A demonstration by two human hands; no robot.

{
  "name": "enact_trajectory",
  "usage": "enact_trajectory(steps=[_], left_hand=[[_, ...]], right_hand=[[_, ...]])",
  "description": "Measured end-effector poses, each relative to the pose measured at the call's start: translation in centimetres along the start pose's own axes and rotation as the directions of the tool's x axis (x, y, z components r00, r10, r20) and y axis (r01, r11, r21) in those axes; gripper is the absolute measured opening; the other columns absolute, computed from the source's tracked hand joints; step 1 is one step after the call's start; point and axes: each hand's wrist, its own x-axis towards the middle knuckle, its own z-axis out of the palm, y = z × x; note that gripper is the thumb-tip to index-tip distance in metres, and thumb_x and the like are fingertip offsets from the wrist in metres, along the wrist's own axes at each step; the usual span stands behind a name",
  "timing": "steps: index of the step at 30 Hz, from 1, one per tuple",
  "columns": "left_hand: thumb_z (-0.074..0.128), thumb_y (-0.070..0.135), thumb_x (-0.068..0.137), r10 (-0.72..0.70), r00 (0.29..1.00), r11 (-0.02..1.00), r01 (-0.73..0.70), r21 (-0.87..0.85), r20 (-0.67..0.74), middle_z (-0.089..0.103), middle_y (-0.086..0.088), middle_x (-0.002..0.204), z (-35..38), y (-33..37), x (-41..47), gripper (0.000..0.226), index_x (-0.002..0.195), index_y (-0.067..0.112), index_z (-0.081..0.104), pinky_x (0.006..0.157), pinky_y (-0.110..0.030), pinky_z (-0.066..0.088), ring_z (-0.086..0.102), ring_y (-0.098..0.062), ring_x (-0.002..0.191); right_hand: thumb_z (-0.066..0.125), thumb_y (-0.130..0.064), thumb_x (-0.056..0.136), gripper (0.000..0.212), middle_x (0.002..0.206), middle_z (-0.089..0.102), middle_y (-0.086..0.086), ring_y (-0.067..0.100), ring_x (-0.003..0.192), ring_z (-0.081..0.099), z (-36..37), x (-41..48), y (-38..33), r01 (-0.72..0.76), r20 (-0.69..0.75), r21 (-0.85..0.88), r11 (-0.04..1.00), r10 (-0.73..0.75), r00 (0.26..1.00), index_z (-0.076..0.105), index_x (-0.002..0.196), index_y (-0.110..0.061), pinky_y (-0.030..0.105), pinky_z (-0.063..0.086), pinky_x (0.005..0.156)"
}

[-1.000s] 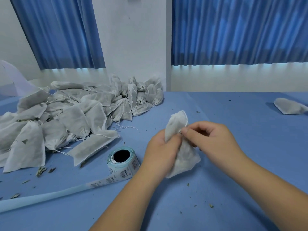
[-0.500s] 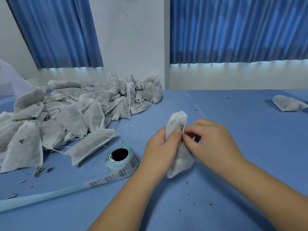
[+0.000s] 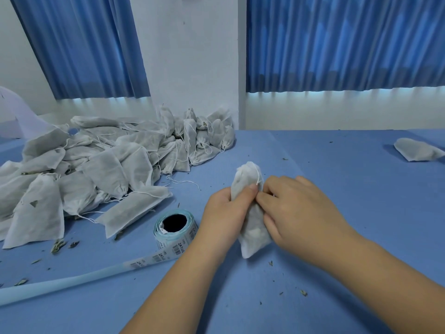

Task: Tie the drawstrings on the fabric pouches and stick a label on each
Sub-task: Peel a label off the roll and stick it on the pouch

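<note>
**A Soft Little Pouch, Held by Its Neck**

The pouch (image 3: 250,227) is in the middle of the blue table (image 3: 337,189), close to the person, held between both hands. It stands almost straight up. I cannot tell if its bottom corner rests on the table or hangs just above it.

I think this pouch is very light and squashy. The cloth looks thin, so a hard tug could tear it. The drawstring (image 3: 258,175) is thin too, and it could slip out of the fingers. The best place to hold is the neck, just under the top, where the cloth is bunched up tight. Squeezing the fat part hard could crush what is inside.

The left hand (image 3: 224,213) wraps round the left side of the pouch, and its thumb presses on the neck. The right hand (image 3: 301,213) has its fingers curled in. Its fingertips meet the left thumb at the neck and seem to pinch the drawstring there, but the exact hold is hidden.

The pouch is small and white. You can nearly see through the cloth, and something dark shows inside near the bottom. The top is a floppy tuft, and the white drawstring loops over its right side.

A label roll (image 3: 174,227) sits just left of the left hand. A big pile of pouches (image 3: 96,169) lies to the far left. Little leaf bits (image 3: 57,245) dot the table.
</note>
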Motion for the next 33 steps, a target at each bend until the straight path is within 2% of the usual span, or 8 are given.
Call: enact_trajectory(steps=[7, 10, 12, 16, 19, 24, 28, 33], left_hand=[[0.062, 0.028, 0.092, 0.083, 0.996, 0.986, -0.086, 0.142, 0.030, 0.040, -0.003, 0.063, -0.9, 0.4, -0.2, 0.031, 0.067, 0.013, 0.049, 0.053, -0.027, 0.029, 0.038, -0.014, 0.059], [0.060, 0.037, 0.083, 0.110, 0.994, 0.983, -0.111, 0.149, 0.009, 0.041, -0.003, 0.062, -1.5, 1.0, -0.6, 0.029, 0.068, 0.015, 0.050, 0.056, -0.029, 0.030, 0.038, -0.014, 0.058], [0.060, 0.040, 0.080, 0.104, 0.994, 0.987, -0.098, 0.126, -0.038, 0.045, -0.001, 0.061, -2.3, 1.6, -0.8, 0.028, 0.064, 0.018, 0.052, 0.057, -0.030, 0.033, 0.042, -0.014, 0.056], [0.064, 0.027, 0.089, 0.057, 0.992, 0.987, -0.073, -0.145, -0.111, 0.057, 0.000, 0.055, -4.8, 2.5, -1.5, 0.031, 0.059, 0.018, 0.059, 0.048, -0.020, 0.041, 0.054, -0.013, 0.048], [0.060, 0.017, 0.093, 0.041, 0.988, 0.970, -0.076, -0.230, -0.151, 0.058, 0.000, 0.050, -7.3, 2.8, -2.1, 0.025, 0.068, 0.010, 0.060, 0.038, -0.013, 0.038, 0.055, -0.008, 0.040], [0.059, 0.017, 0.093, -0.023, 0.979, 0.965, -0.031, -0.260, -0.202, 0.062, -0.004, 0.057, -10.4, 2.8, -1.9, 0.020, 0.077, 0.006, 0.065, 0.044, -0.019, 0.045, 0.060, -0.013, 0.048], [0.058, 0.016, 0.092, -0.064, 0.974, 0.973, 0.012, -0.233, -0.218, 0.062, -0.015, 0.071, -11.4, 2.8, -0.6, 0.020, 0.083, 0.002, 0.067, 0.065, -0.035, 0.045, 0.061, -0.025, 0.068], [0.057, 0.017, 0.092, -0.056, 0.974, 0.976, 0.008, -0.216, -0.220, 0.060, -0.019, 0.085, -11.5, 3.9, 1.2, 0.019, 0.092, 0.000, 0.065, 0.069, -0.038, 0.048, 0.059, -0.031, 0.078]], right_hand=[[0.045, -0.010, 0.084, 0.029, 0.079, 0.057, -0.002, 0.013, 0.065, 0.047, 0.8, -0.3, 0.8, -0.187, 0.090, 0.312, 0.931, 0.167, 0.982, 0.074, 0.087, -0.014, 0.025, 0.034, 0.062], [0.054, -0.003, 0.089, 0.028, 0.074, 0.062, -0.009, 0.004, 0.063, 0.052, 1.3, 0.1, 1.2, -0.405, 0.124, 0.760, 0.508, 0.499, 0.858, 0.074, 0.087, -0.022, 0.010, 0.039, 0.059], [0.055, -0.006, 0.091, 0.025, 0.064, 0.058, -0.010, 0.010, 0.058, 0.050, 2.0, 0.2, 1.5, -0.474, 0.212, 0.808, 0.350, 0.578, 0.788, 0.069, 0.085, -0.026, 0.013, 0.039, 0.051], [0.058, -0.020, 0.088, 0.016, 0.065, 0.059, -0.008, 0.010, 0.057, 0.049, 2.8, 0.3, -1.1, -0.352, 0.315, 0.727, 0.590, 0.168, 0.934, 0.061, 0.085, -0.036, 0.029, 0.047, 0.060], [0.061, -0.040, 0.086, 0.034, 0.060, 0.054, -0.011, 0.004, 0.052, 0.047, 3.7, 1.2, -3.9, -0.176, 0.393, 0.648, 0.741, -0.127, 0.911, 0.042, 0.094, -0.066, 0.019, 0.038, 0.051], [0.059, -0.057, 0.085, 0.052, 0.066, 0.039, -0.014, 0.015, 0.063, 0.044, 5.4, 3.7, -6.0, -0.058, 0.376, 0.460, 0.886, -0.135, 0.917, 0.021, 0.119, -0.048, 0.030, 0.031, 0.054], [0.060, -0.056, 0.083, 0.050, 0.067, 0.042, -0.017, 0.012, 0.071, 0.047, 5.9, 5.3, -6.0, -0.052, 0.405, 0.470, 0.881, -0.163, 0.900, 0.038, 0.127, -0.050, 0.028, 0.038, 0.060], [0.061, -0.041, 0.089, 0.032, 0.082, 0.064, -0.014, 0.012, 0.081, 0.058, 6.8, 6.7, -4.1, -0.138, 0.421, 0.483, 0.865, -0.091, 0.903, 0.061, 0.121, -0.036, 0.029, 0.046, 0.072]])
